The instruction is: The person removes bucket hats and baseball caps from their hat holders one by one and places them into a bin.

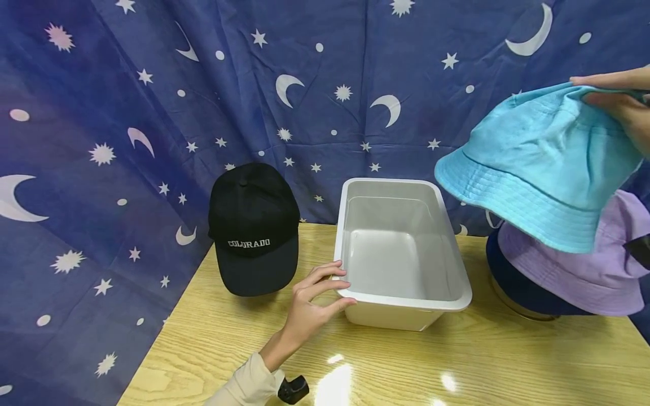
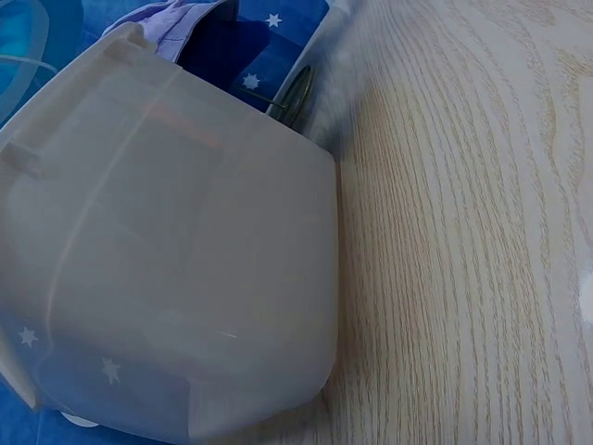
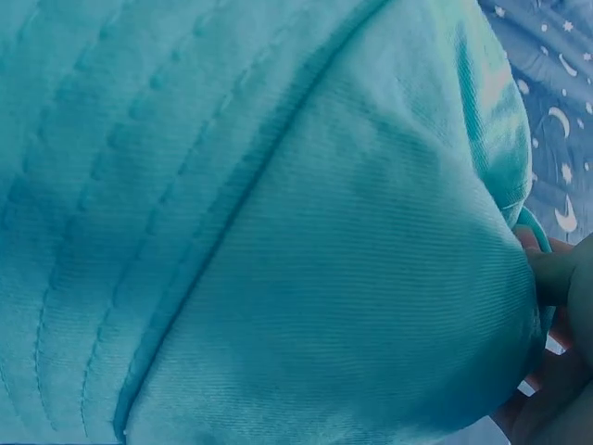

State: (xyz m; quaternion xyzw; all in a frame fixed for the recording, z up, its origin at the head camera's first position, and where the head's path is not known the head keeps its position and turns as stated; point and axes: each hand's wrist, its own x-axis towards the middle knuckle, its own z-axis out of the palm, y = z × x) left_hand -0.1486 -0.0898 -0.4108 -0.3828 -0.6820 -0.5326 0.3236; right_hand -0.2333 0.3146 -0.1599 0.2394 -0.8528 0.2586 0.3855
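Note:
My right hand [image 1: 624,104] pinches the crown of a light blue bucket hat [image 1: 538,163], which hangs brim down in the air at the right. In the right wrist view the stitched hat [image 3: 352,260] fills most of the picture, with the fingers [image 3: 556,362] at its crown. With its fingertips, my left hand [image 1: 317,296] touches the near left corner of a white plastic bin [image 1: 401,304], its fingers lightly bent at the rim. The left wrist view shows the bin's outer wall [image 2: 204,250], but not the left hand.
A black cap [image 1: 254,231] with "COLORADO" lettering sits left of the bin. Behind the raised hat, a lilac bucket hat [image 1: 558,273] lies over a navy hat [image 1: 513,282] on a round metal stand. A patterned blue cloth [image 1: 315,113] hangs behind the wooden table [image 1: 203,344].

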